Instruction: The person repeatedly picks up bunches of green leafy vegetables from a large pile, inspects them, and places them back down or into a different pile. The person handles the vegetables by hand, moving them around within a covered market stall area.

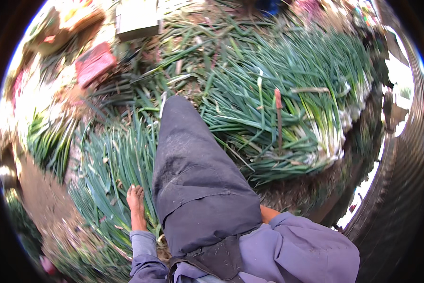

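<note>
My left hand (135, 196) reaches out from a grey-blue sleeve at the lower left, over a heap of green onions (121, 166) beside my dark trousers. Its fingers lie against the green leaves; whether they grip any is unclear. Of my right arm only the wrist (268, 213) shows, between the trouser leg and the purple-blue sleeve; the right hand is hidden. To the right of my knees spreads a larger pile of green onions (268, 81), with white root ends (326, 145) towards the right. A thin reddish-tipped stick (279, 120) lies on that pile.
A red block-like object (95, 63) and a pale box (137, 30) stand at the upper left. More green onions (52, 138) lie at the far left, next to bare brown ground (44, 187). Loose leaves (194, 46) litter the ground ahead. Dark corrugated sheeting (392, 198) curves along the right rim.
</note>
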The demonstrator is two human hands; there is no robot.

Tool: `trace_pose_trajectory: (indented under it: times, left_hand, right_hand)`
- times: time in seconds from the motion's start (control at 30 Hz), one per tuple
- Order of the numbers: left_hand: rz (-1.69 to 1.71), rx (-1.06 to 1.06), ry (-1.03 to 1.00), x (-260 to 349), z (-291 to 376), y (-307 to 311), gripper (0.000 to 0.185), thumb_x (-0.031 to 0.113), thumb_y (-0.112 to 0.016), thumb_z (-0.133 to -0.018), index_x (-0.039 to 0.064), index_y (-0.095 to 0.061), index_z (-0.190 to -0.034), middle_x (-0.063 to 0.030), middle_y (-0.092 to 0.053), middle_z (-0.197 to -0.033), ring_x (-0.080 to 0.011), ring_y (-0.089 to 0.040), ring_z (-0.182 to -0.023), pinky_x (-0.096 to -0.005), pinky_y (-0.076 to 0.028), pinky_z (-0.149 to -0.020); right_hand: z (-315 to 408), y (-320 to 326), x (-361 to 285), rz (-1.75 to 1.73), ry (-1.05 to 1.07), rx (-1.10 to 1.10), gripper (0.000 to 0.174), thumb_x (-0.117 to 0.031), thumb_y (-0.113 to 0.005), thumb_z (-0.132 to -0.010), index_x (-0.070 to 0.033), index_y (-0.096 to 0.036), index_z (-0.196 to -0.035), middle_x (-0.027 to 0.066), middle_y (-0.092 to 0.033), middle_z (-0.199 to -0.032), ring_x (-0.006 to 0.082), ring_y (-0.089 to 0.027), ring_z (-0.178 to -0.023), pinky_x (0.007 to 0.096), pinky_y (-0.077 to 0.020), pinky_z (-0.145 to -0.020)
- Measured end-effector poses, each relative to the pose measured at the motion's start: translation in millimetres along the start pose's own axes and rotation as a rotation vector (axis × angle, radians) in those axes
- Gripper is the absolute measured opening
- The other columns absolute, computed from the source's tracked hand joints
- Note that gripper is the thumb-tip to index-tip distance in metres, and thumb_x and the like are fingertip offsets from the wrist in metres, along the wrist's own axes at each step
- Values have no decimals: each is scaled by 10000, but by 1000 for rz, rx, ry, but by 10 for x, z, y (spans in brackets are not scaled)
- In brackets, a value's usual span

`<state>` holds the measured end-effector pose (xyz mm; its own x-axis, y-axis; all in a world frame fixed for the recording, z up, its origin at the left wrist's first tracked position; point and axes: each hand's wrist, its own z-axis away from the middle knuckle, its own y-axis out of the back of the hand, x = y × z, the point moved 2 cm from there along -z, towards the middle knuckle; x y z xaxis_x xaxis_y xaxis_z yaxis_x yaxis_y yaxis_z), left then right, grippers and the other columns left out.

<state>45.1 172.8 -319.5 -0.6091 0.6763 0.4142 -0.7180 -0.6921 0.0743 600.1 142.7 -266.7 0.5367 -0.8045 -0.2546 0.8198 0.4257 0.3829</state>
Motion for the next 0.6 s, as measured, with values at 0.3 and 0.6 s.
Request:
trace_pose_trajectory:
  times: [0.3, 0.6]
  left_hand:
    - [-449, -218, -16, 709, -220, -1173, 587, 312, -634, -991, 13, -429, -1453, -156, -659, -1229, -247, -673, -1047, -345, -546, -863]
    - [-467, -168, -80, 847, -266, -1654, 495, 246, -628, -999, 12, -476, -1409, -86, -677, -1052, -147, -657, -861, -280, -532, -773]
  right_hand:
    - [-251, -52, 327, 203, 146, -25, 389, -366, -626, -888, -32, -701, -1074, 255, -684, -1094, 439, -652, -1021, 493, -529, -864]
    - [-2071, 2407, -853, 356, 20, 441, 408, -308, -610, -941, -3, -628, -1213, 248, -663, -1152, 421, -620, -1108, 490, -488, -960]
